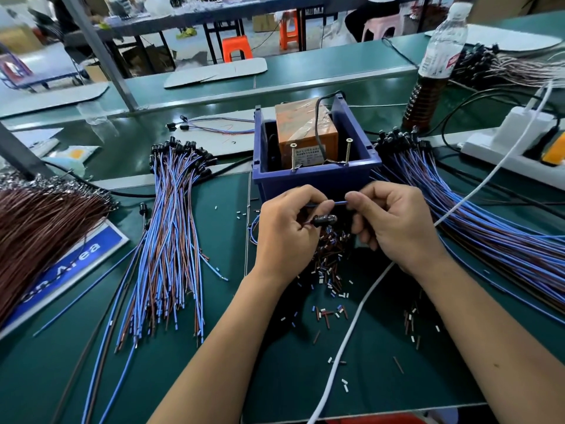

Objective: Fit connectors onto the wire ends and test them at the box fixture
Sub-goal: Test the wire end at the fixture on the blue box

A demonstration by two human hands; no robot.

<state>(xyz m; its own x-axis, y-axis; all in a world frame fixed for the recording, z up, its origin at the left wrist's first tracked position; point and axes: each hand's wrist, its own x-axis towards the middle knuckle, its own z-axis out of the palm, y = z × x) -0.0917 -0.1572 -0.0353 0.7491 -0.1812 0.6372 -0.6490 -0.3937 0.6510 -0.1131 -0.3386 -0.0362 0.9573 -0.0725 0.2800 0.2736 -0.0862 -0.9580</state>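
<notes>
Head view: my left hand (289,231) pinches a thin blue wire (334,203) and holds a glossy black connector (324,220); my right hand (394,221) pinches the wire's other end, just before the blue plastic box fixture (318,175).

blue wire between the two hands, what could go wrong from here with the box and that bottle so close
The left hand and right hand pinch a short stretch of blue wire just in front of the blue box, so a slip could jab fingers on its two upright screws. Loose sleeve bits under the hands could get swept off. A stray elbow might topple the bottle.
</notes>
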